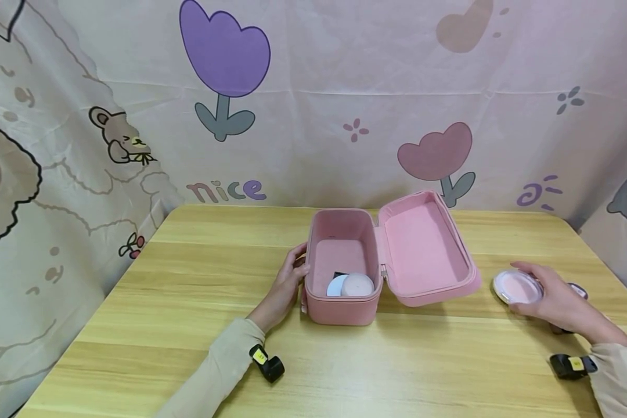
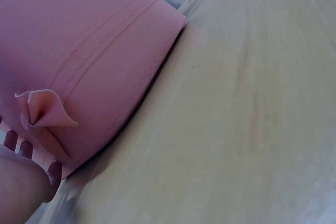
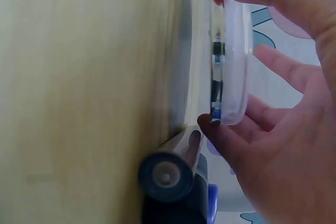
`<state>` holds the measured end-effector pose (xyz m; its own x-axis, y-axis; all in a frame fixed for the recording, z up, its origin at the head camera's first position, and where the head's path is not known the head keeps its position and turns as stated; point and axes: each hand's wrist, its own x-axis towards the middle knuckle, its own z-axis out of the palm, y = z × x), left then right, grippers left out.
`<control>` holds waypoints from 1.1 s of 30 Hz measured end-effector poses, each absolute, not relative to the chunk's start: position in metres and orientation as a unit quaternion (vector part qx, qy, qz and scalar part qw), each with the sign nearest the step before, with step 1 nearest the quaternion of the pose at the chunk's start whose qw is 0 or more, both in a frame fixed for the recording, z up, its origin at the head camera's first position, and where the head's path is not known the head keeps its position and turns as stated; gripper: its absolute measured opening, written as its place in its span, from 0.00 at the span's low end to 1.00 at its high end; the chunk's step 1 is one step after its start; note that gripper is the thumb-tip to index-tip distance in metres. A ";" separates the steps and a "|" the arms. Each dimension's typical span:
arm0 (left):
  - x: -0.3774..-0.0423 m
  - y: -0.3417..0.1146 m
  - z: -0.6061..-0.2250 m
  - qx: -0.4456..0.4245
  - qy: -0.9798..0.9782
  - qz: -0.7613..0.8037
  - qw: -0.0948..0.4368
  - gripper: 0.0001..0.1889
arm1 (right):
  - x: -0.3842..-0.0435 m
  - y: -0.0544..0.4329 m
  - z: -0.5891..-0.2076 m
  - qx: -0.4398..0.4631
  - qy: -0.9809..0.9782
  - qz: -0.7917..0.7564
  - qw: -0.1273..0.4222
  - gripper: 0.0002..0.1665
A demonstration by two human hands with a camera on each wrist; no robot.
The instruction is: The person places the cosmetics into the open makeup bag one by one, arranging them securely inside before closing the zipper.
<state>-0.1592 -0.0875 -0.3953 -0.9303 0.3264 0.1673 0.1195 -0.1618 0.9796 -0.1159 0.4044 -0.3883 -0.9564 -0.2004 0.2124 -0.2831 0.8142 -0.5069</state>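
Observation:
A pink zippered case stands on the table with its lid swung out to the right. My left hand rests against the case's left wall; in the left wrist view its fingers lie beside a pink folded tab. A pale round item, a light blue disc and something black lie inside the case. To the right, my right hand grips a round white cosmetic compact by its edge, thumb and fingers on opposite sides, slightly off the table in the right wrist view.
A dark-ended cylindrical tube and another dark item lie under and beside the right hand, mostly hidden by it in the head view. The wooden table meets a printed cloth backdrop at its far edge.

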 end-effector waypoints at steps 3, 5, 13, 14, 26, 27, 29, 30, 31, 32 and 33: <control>-0.159 -0.087 -0.396 0.170 0.643 0.743 0.071 0.36 | -0.116 0.404 -0.387 0.119 -0.948 0.283 0.079 0.49; -0.159 -0.087 -0.396 0.169 0.643 0.744 0.072 0.36 | -0.115 0.404 -0.385 0.114 -0.949 0.283 0.081 0.49; -0.159 -0.088 -0.396 0.170 0.641 0.745 0.073 0.36 | -0.116 0.406 -0.384 0.114 -0.947 0.290 0.075 0.48; -0.159 -0.088 -0.396 0.170 0.641 0.745 0.073 0.36 | -0.116 0.406 -0.384 0.114 -0.947 0.291 0.074 0.48; -0.159 -0.087 -0.396 0.175 0.639 0.745 0.073 0.37 | -0.115 0.404 -0.381 0.086 -0.950 0.290 0.080 0.45; -0.159 -0.087 -0.396 0.175 0.639 0.745 0.073 0.37 | -0.115 0.403 -0.380 0.085 -0.950 0.288 0.083 0.45; -0.159 -0.087 -0.396 0.176 0.639 0.745 0.073 0.37 | -0.115 0.403 -0.379 0.082 -0.951 0.286 0.085 0.45; -0.159 -0.087 -0.396 0.176 0.639 0.745 0.073 0.37 | -0.114 0.403 -0.379 0.080 -0.951 0.286 0.085 0.45; -0.159 -0.087 -0.396 0.176 0.639 0.745 0.073 0.37 | -0.114 0.403 -0.378 0.081 -0.950 0.289 0.085 0.45; -0.159 -0.087 -0.396 0.176 0.639 0.745 0.072 0.36 | -0.114 0.402 -0.378 0.081 -0.949 0.293 0.086 0.45; -0.159 -0.087 -0.396 0.176 0.640 0.745 0.072 0.36 | -0.114 0.402 -0.377 0.083 -0.947 0.297 0.088 0.45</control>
